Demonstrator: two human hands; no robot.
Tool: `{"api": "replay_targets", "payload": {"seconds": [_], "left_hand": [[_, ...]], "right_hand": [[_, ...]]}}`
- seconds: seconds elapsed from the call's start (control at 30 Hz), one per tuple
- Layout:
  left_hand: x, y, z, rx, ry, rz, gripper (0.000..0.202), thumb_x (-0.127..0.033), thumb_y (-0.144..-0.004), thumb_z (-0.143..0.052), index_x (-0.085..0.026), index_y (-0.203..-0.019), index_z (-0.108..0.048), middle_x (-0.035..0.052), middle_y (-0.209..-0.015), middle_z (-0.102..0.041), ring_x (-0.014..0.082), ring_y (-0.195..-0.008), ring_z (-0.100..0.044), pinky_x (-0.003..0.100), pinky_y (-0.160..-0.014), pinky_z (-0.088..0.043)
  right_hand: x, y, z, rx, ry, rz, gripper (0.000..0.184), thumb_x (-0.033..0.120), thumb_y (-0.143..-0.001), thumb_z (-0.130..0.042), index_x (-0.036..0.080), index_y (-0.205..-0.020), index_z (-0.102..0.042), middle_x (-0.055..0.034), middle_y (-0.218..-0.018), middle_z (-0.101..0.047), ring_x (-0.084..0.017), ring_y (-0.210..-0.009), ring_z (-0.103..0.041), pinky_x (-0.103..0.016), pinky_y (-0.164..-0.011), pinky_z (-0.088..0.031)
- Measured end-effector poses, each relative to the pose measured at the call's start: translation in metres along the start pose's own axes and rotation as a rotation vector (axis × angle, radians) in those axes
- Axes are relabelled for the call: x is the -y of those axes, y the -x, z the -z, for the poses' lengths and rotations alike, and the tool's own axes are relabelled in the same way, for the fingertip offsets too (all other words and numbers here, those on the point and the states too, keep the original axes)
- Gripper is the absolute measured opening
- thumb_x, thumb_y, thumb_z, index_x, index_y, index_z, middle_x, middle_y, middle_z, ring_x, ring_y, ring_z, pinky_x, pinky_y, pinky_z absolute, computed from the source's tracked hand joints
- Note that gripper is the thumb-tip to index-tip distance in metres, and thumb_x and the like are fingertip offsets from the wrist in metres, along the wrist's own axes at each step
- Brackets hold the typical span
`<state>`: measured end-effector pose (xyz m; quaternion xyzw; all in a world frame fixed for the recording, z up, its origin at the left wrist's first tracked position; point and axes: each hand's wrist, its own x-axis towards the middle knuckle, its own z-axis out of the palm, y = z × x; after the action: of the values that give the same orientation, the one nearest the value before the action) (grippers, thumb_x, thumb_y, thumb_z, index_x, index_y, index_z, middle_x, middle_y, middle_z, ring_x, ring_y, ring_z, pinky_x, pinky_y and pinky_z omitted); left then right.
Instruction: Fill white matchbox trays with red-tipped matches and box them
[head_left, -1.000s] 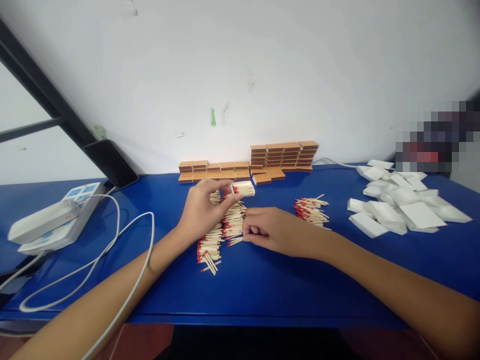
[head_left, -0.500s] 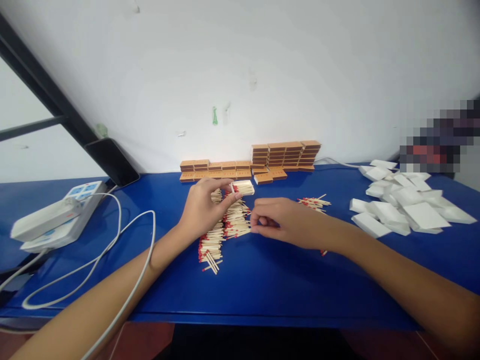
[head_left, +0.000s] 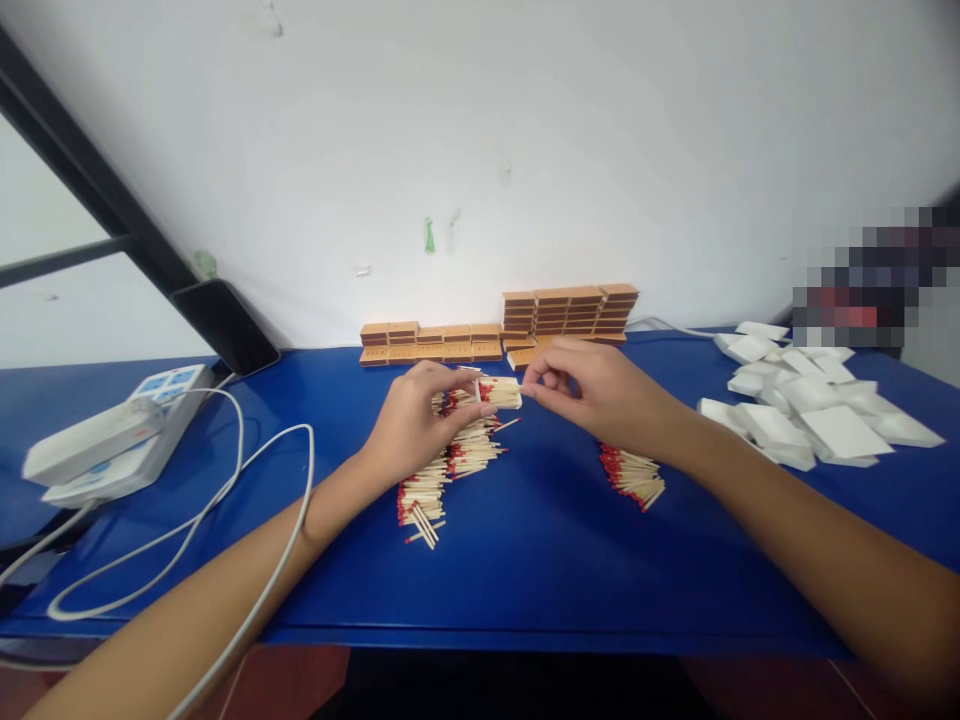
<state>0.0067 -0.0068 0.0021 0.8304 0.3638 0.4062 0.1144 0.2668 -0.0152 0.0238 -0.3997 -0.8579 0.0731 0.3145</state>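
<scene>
Head view is showing a blue table (head_left: 525, 560) against a white wall. At the far left a power strip (head_left: 105, 440) is lying with a white cable (head_left: 247, 470) looping toward the near edge, and a dark phone (head_left: 225, 325) is leaning on the wall behind it.

The left hand (head_left: 412, 425) is gripping a small tray (head_left: 499, 392) between thumb and fingers, holding it just above the table. The tray is lying with its long axis running left to right, its open face tilted toward the camera, and it is holding matches laid lengthwise with red heads at the left end. Below the hand a match pile (head_left: 442, 470) is spreading across the table, most sticks lying left to right with heads pointing left.

The right hand (head_left: 592, 390) is pinching at the tray's right end, fingertips closed together; whether a match is between them I cannot tell. Behind the hands, brown matchboxes (head_left: 570, 312) are standing stacked along the wall. Under the right wrist a second pile (head_left: 634, 475) is lying with heads toward the upper left. At the far right, white trays (head_left: 810, 410) are lying heaped, open and holding nothing visible.
</scene>
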Motion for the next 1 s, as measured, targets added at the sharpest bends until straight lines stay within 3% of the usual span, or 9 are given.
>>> {"api": "replay_targets", "payload": {"seconds": [0.27, 0.73, 0.9, 1.0], "left_hand": [[-0.003, 0.001, -0.002, 0.041, 0.006, -0.064, 0.031, -0.036, -0.084, -0.089, -0.023, -0.111, -0.08, 0.0062, -0.103, -0.081, 0.0235, -0.096, -0.073, 0.038, -0.086, -0.058], [-0.004, 0.001, -0.001, 0.059, 0.014, -0.051, 0.03, -0.038, -0.086, -0.087, -0.023, -0.11, -0.079, 0.0065, -0.105, -0.081, 0.0238, -0.098, -0.073, 0.038, -0.089, -0.058], [-0.004, 0.0, 0.001, -0.007, -0.003, 0.029, 0.031, -0.041, -0.088, -0.085, -0.025, -0.114, -0.079, 0.0063, -0.105, -0.082, 0.0256, -0.099, -0.074, 0.042, -0.089, -0.058], [-0.002, -0.002, 0.002, -0.066, -0.053, 0.051, 0.024, -0.039, -0.09, -0.084, -0.025, -0.109, -0.08, 0.0043, -0.102, -0.083, 0.0257, -0.1, -0.074, 0.043, -0.092, -0.057]], "right_hand": [[-0.001, 0.001, 0.0, 0.02, 0.072, 0.036, 0.013, 0.025, -0.099, -0.06, 0.02, -0.089, -0.066, -0.0021, -0.083, -0.059, -0.016, -0.075, -0.057, -0.029, -0.069, -0.042], [0.005, 0.003, -0.003, 0.044, 0.057, 0.034, 0.013, 0.026, -0.102, -0.057, 0.02, -0.095, -0.068, -0.0035, -0.087, -0.063, -0.017, -0.078, -0.059, -0.03, -0.071, -0.043], [0.012, 0.003, -0.005, -0.097, 0.028, 0.072, 0.013, 0.026, -0.101, -0.057, 0.021, -0.093, -0.067, -0.0022, -0.082, -0.06, -0.017, -0.074, -0.056, -0.031, -0.07, -0.042], [0.018, 0.006, -0.012, -0.017, -0.045, 0.105, 0.01, 0.023, -0.097, -0.063, 0.021, -0.089, -0.069, 0.0009, -0.075, -0.057, -0.014, -0.067, -0.053, -0.029, -0.067, -0.041]]}}
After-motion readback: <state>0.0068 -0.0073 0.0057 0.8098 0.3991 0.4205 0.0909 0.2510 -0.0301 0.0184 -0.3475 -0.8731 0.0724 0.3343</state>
